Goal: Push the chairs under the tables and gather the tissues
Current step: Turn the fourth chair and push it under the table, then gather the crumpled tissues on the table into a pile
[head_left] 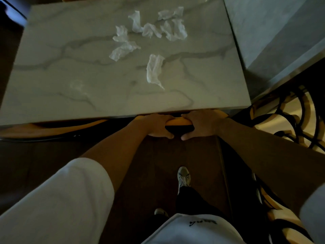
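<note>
Left hand [158,125]: fingers curled around the chair back [177,122], thumb toward the floor.
Right hand [200,125]: clamped on the same chair back, just beside the left.
Chair: orange top rail at the near edge of the table [52,76], seat hidden beneath.
Tissues [151,34]: crumpled and scattered on the marble top, most toward the far right, one [154,69] nearer the middle.
Second chair [288,120]: at right, beside the table.
</note>
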Motion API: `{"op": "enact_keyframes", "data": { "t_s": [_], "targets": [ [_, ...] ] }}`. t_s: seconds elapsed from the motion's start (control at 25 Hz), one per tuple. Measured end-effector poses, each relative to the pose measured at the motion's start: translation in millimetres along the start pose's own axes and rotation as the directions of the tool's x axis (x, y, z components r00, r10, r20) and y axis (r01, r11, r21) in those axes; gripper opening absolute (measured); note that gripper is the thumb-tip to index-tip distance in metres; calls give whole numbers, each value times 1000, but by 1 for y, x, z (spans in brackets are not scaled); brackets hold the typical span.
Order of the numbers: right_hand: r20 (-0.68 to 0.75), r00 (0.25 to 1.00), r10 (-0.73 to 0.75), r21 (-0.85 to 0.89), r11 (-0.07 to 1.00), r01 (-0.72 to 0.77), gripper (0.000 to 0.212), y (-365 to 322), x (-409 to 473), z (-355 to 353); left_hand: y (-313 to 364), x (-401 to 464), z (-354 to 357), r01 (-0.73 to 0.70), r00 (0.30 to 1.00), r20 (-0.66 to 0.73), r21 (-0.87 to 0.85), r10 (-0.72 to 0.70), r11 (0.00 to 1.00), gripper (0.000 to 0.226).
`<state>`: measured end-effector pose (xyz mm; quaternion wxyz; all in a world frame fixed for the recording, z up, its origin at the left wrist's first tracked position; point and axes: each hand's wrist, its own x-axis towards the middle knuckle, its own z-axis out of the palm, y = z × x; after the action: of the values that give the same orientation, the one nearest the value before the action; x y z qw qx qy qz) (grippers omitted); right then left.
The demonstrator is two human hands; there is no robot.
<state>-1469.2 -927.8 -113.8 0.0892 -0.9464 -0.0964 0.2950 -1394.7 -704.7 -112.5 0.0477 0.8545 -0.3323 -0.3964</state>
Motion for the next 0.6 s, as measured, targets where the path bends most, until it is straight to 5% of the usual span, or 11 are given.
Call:
{"op": "enact_keyframes", "data": {
  "t_s": [0.12,0.24,0.4,0.6],
  "targets": [
    [130,991,27,162,986,-48,115,-3,2,-15,4,-7,-2,42,999,-11,6,-42,999,103],
    [249,968,31,281,954,-104,97,-12,9,-32,0,-26,8,31,986,-168,58,-21,998,85],
    [132,991,-1,424,904,-56,89,-58,12,-49,-19,-73,7,82,966,-235,-112,-107,990,69],
    [24,991,-128,262,958,117,63,-175,32,-62,-81,-167,15,127,885,-426,-165,-186,978,54]
  ]
}}
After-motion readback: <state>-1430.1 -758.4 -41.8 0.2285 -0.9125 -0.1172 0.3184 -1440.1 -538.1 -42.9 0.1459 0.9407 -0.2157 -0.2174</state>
